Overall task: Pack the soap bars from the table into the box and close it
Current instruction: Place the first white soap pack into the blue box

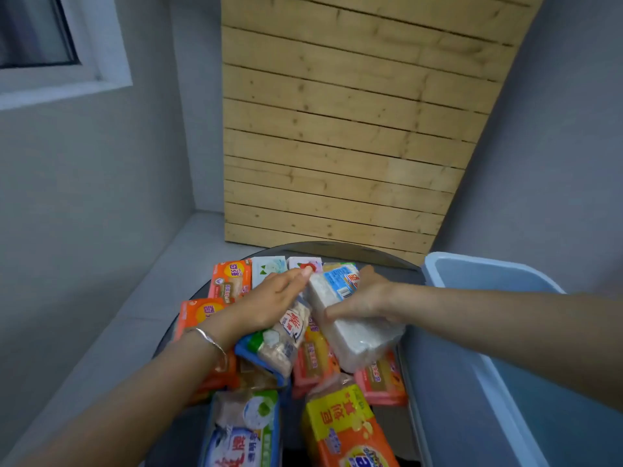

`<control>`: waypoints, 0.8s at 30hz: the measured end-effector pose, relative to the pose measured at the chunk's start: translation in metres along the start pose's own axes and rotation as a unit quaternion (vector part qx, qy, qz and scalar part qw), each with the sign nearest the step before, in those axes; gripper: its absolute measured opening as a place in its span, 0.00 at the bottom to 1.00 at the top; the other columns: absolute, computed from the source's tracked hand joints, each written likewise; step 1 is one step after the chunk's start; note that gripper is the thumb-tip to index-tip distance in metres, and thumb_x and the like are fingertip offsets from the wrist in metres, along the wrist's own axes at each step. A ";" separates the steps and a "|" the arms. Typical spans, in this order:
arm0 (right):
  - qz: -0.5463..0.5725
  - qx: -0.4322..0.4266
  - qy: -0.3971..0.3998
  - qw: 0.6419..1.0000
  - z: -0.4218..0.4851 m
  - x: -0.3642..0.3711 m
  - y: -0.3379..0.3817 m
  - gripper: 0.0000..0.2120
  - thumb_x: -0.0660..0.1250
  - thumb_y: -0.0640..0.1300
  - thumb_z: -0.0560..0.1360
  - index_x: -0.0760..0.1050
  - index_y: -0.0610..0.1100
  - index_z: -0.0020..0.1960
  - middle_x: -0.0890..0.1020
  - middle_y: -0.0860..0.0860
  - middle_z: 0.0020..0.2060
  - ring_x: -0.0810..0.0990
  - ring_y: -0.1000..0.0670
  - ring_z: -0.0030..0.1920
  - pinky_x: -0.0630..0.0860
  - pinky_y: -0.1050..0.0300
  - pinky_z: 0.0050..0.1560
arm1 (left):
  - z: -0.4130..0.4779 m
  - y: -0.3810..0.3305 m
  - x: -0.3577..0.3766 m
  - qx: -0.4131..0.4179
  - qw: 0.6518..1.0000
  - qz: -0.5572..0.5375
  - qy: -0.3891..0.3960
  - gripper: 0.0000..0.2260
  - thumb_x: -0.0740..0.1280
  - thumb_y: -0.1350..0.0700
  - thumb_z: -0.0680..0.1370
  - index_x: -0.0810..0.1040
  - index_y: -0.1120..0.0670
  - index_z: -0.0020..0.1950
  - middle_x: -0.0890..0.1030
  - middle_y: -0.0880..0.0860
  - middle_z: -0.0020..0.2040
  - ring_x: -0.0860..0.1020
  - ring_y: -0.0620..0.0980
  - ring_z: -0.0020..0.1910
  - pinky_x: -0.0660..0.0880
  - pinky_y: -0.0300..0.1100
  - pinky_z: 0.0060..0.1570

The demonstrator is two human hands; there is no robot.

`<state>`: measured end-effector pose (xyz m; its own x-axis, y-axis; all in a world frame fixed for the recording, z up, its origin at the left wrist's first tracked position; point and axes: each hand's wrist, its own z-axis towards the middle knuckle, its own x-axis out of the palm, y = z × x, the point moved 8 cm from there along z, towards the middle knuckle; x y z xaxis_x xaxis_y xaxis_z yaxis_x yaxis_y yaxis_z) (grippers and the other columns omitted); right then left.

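Several wrapped soap bars lie heaped on a round dark table [377, 256]. My right hand [365, 299] grips a long white soap bar [350, 335] with a blue label, lifted at a tilt over the heap. My left hand [269, 299], a silver bracelet on its wrist, lies flat on a beige soap pack [285, 345] with a blue-and-green wrapper, fingertips touching the white bar's far end. Orange packs [229, 281], a pink pack [384, 382] and a yellow-orange pack [344, 429] surround them. The light blue plastic box [472, 352] stands open at the right, its inside bare where visible.
A wooden slatted panel [337, 129] leans against the grey wall behind the table. A grey ledge [141, 305] runs along the left wall under a window [37, 32]. The box's near wall touches the table's right edge.
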<state>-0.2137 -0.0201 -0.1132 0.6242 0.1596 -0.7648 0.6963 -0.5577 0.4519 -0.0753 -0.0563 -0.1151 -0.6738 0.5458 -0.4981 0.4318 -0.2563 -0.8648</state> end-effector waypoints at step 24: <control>0.397 -0.127 -0.053 0.908 -0.164 -0.142 -0.083 0.43 0.74 0.67 0.54 0.73 0.48 0.64 0.81 0.51 0.60 0.79 0.51 0.59 0.74 0.49 0.62 | -0.051 -0.162 0.058 -0.002 0.895 -0.445 -0.041 0.09 0.69 0.51 0.73 0.79 0.51 0.52 0.85 0.53 0.49 0.83 0.51 0.49 0.82 0.46 0.46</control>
<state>-0.3022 0.1375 0.0337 0.9363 -0.2975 -0.1865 0.1105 -0.2545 0.9607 -0.1539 0.0575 -0.0006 -0.7934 0.4717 0.3847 -0.2960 0.2532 -0.9210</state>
